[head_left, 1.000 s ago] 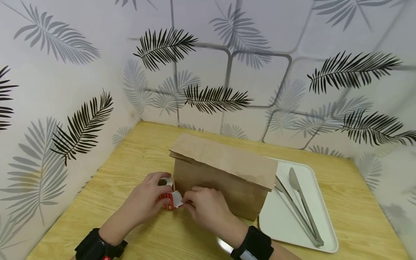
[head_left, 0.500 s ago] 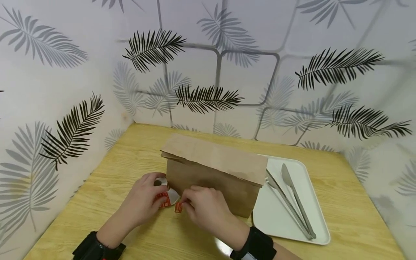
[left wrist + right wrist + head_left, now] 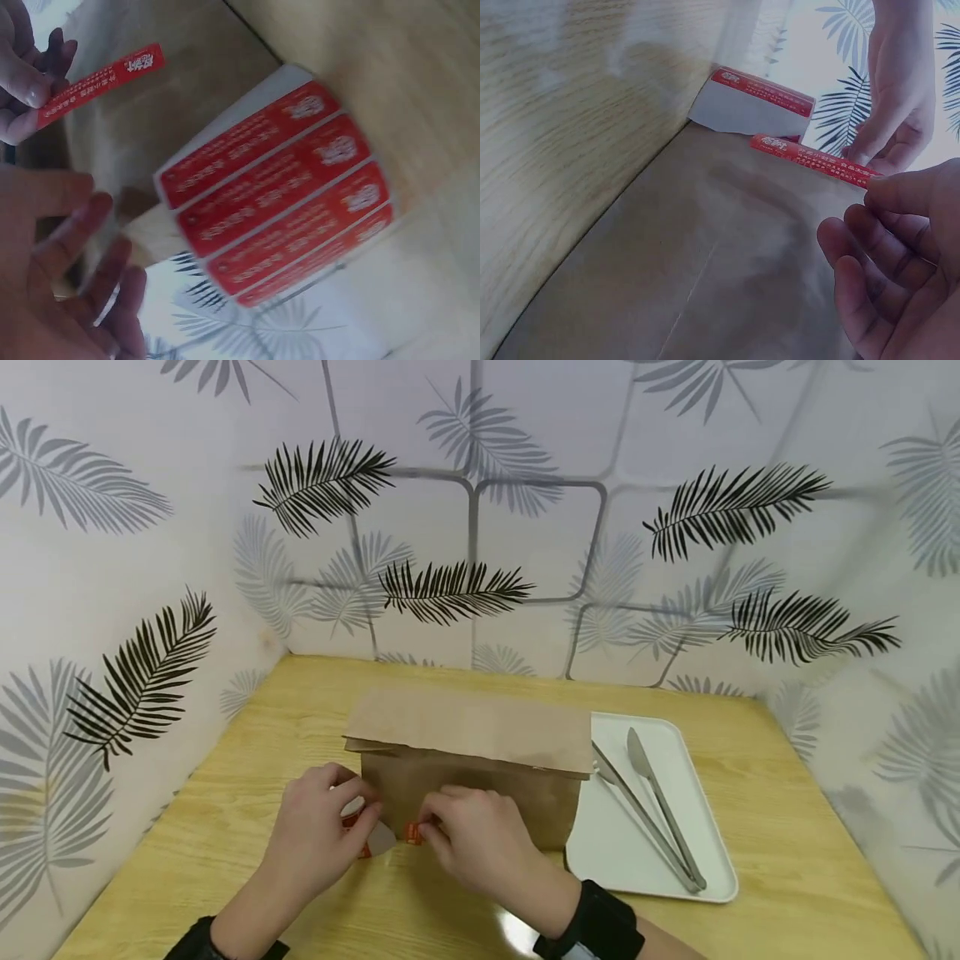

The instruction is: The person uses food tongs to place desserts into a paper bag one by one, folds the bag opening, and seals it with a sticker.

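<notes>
My right hand [image 3: 480, 827] pinches one end of a red sticker strip [image 3: 810, 159] with white print. The sticker sticks out from the fingertips in front of a brown paper bag [image 3: 465, 727], whose top is folded over. Left of the bag stands a roll of red stickers [image 3: 277, 187], its bare white backing [image 3: 742, 109] facing the bag. My left hand [image 3: 318, 818] is beside the roll; in the left wrist view its loosely bent fingers [image 3: 82, 232] are apart from the roll.
To the right of the bag, a white tray [image 3: 600, 864] holds a table knife [image 3: 660, 802] and a fork [image 3: 648, 822]. All stand on a wooden table [image 3: 787, 843], with a leaf-patterned wall covering [image 3: 525, 552] behind and at the sides.
The sticker has come off the roll's backing in my right fingers. My left hand has eased off the roll. The head view has turned slightly right.
</notes>
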`<state>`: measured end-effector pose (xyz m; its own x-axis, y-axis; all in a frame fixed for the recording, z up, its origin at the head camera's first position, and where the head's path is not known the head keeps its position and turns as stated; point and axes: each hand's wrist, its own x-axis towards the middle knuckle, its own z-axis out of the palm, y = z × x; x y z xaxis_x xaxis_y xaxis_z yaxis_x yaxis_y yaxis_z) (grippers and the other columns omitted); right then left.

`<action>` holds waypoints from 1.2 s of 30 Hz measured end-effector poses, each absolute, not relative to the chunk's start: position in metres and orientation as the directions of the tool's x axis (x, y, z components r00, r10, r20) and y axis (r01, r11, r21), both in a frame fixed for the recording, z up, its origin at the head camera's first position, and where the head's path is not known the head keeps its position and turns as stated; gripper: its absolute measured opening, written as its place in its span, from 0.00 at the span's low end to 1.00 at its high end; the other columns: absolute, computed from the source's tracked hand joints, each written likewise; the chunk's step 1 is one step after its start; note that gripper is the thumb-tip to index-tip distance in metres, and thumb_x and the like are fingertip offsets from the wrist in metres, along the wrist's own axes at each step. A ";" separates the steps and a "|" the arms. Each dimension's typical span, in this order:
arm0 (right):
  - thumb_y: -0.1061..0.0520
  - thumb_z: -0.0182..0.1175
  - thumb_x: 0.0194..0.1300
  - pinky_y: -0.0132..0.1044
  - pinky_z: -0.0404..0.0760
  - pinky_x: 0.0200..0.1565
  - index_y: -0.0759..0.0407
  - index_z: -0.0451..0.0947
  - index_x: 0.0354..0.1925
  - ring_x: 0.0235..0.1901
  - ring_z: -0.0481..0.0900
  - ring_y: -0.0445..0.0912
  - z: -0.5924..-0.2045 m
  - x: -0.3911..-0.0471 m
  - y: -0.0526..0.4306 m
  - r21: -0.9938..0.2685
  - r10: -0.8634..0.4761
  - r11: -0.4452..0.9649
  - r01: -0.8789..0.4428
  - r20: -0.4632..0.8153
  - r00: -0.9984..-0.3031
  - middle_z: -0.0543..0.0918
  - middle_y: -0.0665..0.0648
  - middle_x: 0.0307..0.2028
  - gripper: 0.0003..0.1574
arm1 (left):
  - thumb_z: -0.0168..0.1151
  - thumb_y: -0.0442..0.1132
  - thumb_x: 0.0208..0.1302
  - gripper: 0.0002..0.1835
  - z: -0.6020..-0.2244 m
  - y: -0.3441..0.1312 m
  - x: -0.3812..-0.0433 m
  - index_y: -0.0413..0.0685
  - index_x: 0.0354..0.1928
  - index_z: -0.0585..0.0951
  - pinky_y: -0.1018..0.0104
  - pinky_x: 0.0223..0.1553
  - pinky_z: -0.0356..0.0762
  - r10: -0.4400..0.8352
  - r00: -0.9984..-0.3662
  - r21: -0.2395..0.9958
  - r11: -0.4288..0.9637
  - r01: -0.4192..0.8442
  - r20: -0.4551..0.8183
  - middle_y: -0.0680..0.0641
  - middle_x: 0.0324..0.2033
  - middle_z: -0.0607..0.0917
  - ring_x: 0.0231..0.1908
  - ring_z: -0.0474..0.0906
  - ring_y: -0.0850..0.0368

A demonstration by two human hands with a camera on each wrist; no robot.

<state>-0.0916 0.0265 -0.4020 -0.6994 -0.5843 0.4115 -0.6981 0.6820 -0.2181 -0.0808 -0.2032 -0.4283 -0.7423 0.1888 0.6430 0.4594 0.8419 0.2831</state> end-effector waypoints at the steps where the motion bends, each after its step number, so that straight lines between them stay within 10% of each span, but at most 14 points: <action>1: 0.52 0.71 0.67 0.29 0.72 0.23 0.43 0.85 0.32 0.24 0.78 0.33 -0.401 -0.091 0.027 -0.218 -0.585 0.682 -0.698 0.409 -0.700 0.82 0.41 0.29 0.05 | 0.78 0.37 0.54 0.09 -0.425 -0.201 -0.078 0.60 0.29 0.87 0.56 0.36 0.68 0.162 -0.750 0.290 0.854 0.433 0.642 0.52 0.33 0.83 0.31 0.75 0.56; 12: 0.52 0.71 0.67 0.27 0.70 0.22 0.44 0.86 0.33 0.23 0.78 0.33 -0.391 -0.086 0.036 -0.199 -0.577 0.694 -0.692 0.421 -0.700 0.83 0.41 0.29 0.04 | 0.76 0.38 0.60 0.07 -0.408 -0.170 -0.062 0.55 0.36 0.85 0.76 0.27 0.72 0.280 -0.731 0.288 0.786 0.547 0.623 0.61 0.26 0.79 0.26 0.72 0.71; 36: 0.54 0.72 0.64 0.26 0.72 0.21 0.46 0.85 0.35 0.24 0.79 0.36 -0.348 -0.061 0.075 -0.171 -0.464 0.681 -0.712 0.651 -0.601 0.85 0.42 0.32 0.03 | 0.69 0.35 0.67 0.06 -0.358 -0.134 -0.063 0.53 0.36 0.80 0.73 0.33 0.75 0.459 -0.571 0.219 0.616 0.756 0.681 0.58 0.32 0.78 0.32 0.71 0.67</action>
<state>-0.0610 0.0752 -0.3483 -0.6008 -0.4637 0.6512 -0.7115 0.6815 -0.1712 -0.0627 -0.1336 -0.3582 -0.5711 0.4591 0.6805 0.7564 0.6164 0.2189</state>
